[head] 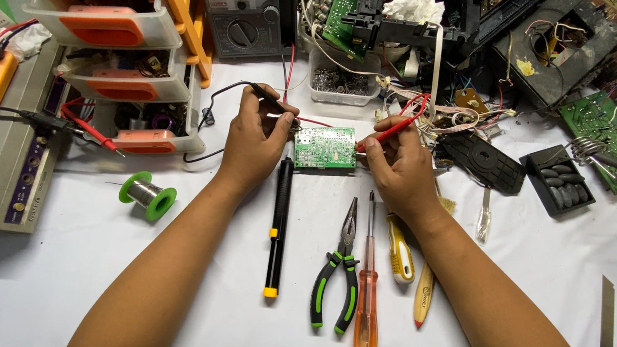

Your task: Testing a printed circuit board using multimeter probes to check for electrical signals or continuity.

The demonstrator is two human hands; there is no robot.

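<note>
A small green circuit board (325,147) lies on the white table between my hands. My left hand (253,142) grips a black test probe (273,105) whose tip touches the board's left edge. My right hand (398,167) pinches a red test probe (392,131) with its tip at the board's right edge. Both probe leads run back toward the grey analogue meter (243,9) at the rear.
In front of the board lie a black desoldering pump (278,227), green-handled pliers (338,274), an orange screwdriver (367,307) and a yellow-handled tool (400,254). A solder spool (146,195) sits left, orange drawer boxes (114,34) behind it. Dismantled electronics (532,44) crowd the back right.
</note>
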